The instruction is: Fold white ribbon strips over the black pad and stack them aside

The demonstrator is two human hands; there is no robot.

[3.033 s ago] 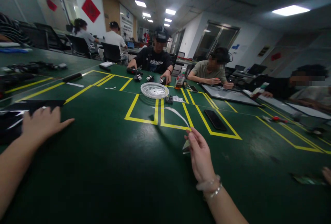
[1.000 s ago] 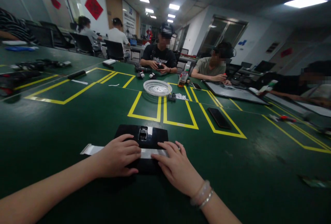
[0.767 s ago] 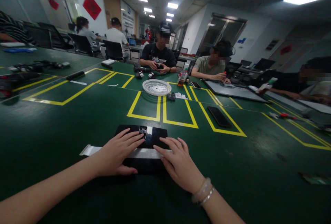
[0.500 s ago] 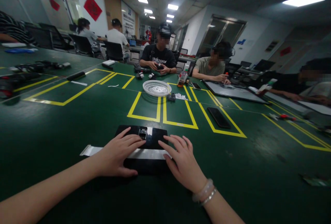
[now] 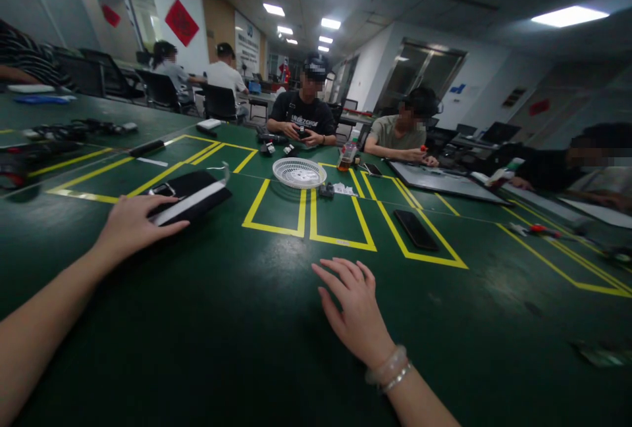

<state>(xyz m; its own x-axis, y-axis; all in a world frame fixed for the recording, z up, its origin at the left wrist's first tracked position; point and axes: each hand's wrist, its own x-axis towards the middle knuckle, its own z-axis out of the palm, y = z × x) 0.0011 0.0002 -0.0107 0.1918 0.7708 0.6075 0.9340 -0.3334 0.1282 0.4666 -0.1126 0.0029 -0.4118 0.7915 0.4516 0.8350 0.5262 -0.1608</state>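
Black, a flat panel sits over yellow tape on the left of the green table, a white strip running along it. The left hand is at its near end, thumb and forefinger spread across the strip; whether they grip, I cannot tell. The right hand, fingers loosely parted and holding nothing, is well apart. Beyond are a white basket and a dark phone.
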